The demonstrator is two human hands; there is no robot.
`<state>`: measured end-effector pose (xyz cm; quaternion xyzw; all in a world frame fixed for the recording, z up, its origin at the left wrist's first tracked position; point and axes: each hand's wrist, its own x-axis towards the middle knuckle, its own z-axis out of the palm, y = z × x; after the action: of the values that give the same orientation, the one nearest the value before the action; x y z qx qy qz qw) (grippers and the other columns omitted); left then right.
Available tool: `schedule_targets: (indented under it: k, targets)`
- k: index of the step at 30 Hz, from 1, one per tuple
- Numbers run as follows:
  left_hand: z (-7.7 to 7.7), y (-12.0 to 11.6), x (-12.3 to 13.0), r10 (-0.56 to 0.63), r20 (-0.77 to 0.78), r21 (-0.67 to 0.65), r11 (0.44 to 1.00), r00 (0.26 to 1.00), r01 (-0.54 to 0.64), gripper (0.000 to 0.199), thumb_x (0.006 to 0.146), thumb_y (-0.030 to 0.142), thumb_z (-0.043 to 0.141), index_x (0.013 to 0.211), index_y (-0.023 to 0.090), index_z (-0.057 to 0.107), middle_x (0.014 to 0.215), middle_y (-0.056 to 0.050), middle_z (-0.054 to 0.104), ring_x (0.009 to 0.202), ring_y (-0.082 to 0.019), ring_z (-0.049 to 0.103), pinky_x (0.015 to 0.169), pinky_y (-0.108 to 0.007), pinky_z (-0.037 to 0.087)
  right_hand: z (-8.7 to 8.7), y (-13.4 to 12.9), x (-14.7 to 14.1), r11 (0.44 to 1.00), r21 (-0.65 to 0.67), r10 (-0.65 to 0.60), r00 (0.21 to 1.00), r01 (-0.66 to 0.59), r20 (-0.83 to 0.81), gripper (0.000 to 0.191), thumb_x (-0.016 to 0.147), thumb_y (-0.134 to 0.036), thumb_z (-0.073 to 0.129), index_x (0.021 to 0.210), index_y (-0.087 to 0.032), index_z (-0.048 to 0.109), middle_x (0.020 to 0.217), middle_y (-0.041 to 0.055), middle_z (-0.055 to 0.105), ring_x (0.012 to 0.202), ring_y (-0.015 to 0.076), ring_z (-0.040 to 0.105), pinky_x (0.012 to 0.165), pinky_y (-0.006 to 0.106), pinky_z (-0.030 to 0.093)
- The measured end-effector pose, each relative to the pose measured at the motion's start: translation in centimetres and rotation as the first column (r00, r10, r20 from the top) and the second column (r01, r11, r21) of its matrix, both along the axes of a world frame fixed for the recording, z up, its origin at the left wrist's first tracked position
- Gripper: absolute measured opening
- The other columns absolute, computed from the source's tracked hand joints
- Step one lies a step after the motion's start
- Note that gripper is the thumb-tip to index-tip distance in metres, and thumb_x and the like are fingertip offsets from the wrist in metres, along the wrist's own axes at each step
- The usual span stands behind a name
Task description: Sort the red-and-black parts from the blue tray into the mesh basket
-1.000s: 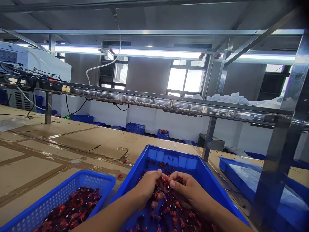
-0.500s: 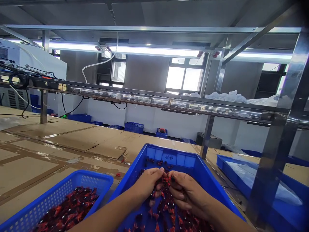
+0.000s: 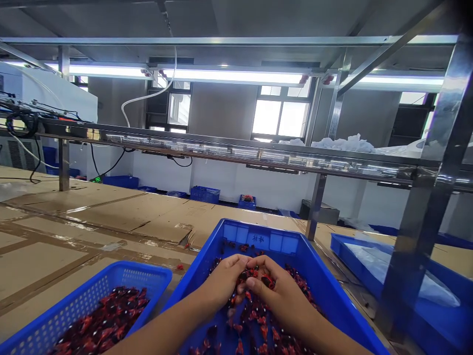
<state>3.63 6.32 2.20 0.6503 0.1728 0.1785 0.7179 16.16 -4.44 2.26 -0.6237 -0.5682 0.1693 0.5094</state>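
Note:
Over a deep blue bin (image 3: 332, 296), my left hand (image 3: 224, 282) and my right hand (image 3: 283, 293) meet with fingertips nearly touching. A small shiny red-and-black piece (image 3: 268, 281) shows in my curled right hand, between thumb and fingers. The left thumb and fingers are closed at another small red-and-black piece (image 3: 247, 274), partly hidden behind them. Many loose pieces of the same kind (image 3: 262, 320) lie on the bin floor beneath both hands. To the left, a blue perforated basket (image 3: 162, 278) holds a heap of similar red-and-black pieces (image 3: 107, 318).
Cardboard (image 3: 121, 212) taped together covers the table. A steel post (image 3: 417, 246) stands at the right, beside a blue tray (image 3: 343, 246) with clear plastic bags. A metal shelf rail (image 3: 221, 148) crosses above the bin. One stray red piece (image 3: 180, 266) lies on the cardboard.
My right hand has turned, its thumb coming over toward the left hand and its fingers curling around a piece. My left hand has hardly moved. The view has shifted slightly.

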Motion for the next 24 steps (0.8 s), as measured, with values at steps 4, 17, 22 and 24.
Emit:
schedule_targets:
  k: [4,17,22,24]
  targets:
    - [0.1,-0.5,-0.2,-0.003,-0.018,0.045,0.999,1.0,0.004,0.047,0.086,0.063,0.044,0.108,0.023,0.055,0.051,0.007,0.042,0.038,-0.01,0.038,0.03,-0.017,0.032,0.7,-0.6,-0.3,0.998,-0.028,-0.053,0.975,0.06,0.216,0.023,0.079,-0.036,0.068,0.097,-0.023,0.065,0.076,-0.0003,0.064,0.075,0.0198,0.057,0.07,0.03,0.043]
    - [0.5,-0.6,-0.4,0.006,-0.134,-0.11,0.994,0.991,-0.021,0.078,0.076,0.084,0.029,0.121,0.023,0.05,0.057,0.005,0.046,0.04,-0.011,0.041,0.029,-0.018,0.032,1.1,0.1,2.4,0.919,0.099,0.265,0.412,-0.383,-0.872,0.031,0.083,-0.048,0.052,0.077,-0.017,0.056,0.065,-0.0026,0.05,0.04,0.0061,0.036,0.028,0.016,0.014]
    - [0.7,-1.3,-0.6,0.074,-0.14,0.047,0.997,0.987,-0.068,0.082,0.077,0.084,0.022,0.123,0.023,0.05,0.054,0.004,0.047,0.038,-0.012,0.04,0.029,-0.018,0.029,0.6,0.2,1.4,0.954,-0.063,0.195,0.766,-0.293,-0.613,0.028,0.085,-0.045,0.058,0.077,-0.018,0.057,0.057,-0.0058,0.047,0.035,0.0043,0.028,0.03,0.016,0.014]
    - [0.6,-1.8,-0.6,0.093,-0.097,0.111,0.99,0.991,-0.082,0.079,0.079,0.083,0.022,0.121,0.023,0.052,0.054,0.003,0.048,0.037,-0.01,0.038,0.03,-0.018,0.026,0.2,0.1,0.5,0.962,-0.084,0.218,0.919,-0.258,-0.33,0.022,0.085,-0.04,0.061,0.079,-0.019,0.06,0.057,-0.0053,0.05,0.04,0.0063,0.036,0.037,0.017,0.025]
